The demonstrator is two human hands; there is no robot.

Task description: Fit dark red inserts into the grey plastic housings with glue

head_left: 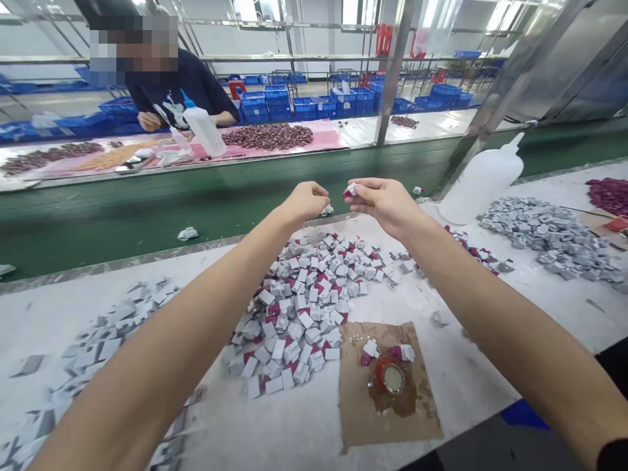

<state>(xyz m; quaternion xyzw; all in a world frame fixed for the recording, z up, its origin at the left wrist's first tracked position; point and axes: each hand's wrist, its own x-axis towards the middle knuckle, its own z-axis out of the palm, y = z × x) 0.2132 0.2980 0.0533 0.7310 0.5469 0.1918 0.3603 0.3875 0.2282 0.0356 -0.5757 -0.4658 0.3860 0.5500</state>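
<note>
My right hand (385, 204) pinches a small white-and-maroon plastic part (350, 190) between thumb and fingers, above the belt's near edge. My left hand (309, 200) is close beside it, fingers curled together. Just under its fingertips is a small white plastic piece (327, 210); I cannot tell if it is gripped or lies on the green belt (235, 196). Below the hands spreads a heap of white-and-maroon parts (307, 307). On a cardboard piece (387, 428) sit a round red-rimmed container (392, 378) in a wet stain and two white-and-maroon parts (371, 348).
Grey parts (98, 340) lie at left, more grey parts (549, 235) and maroon parts (611, 195) at right. A white squeeze bottle (483, 180) stands by a metal post. Across the belt a person (181, 91) works near brown pieces (269, 135). Blue crates (277, 103) stand behind.
</note>
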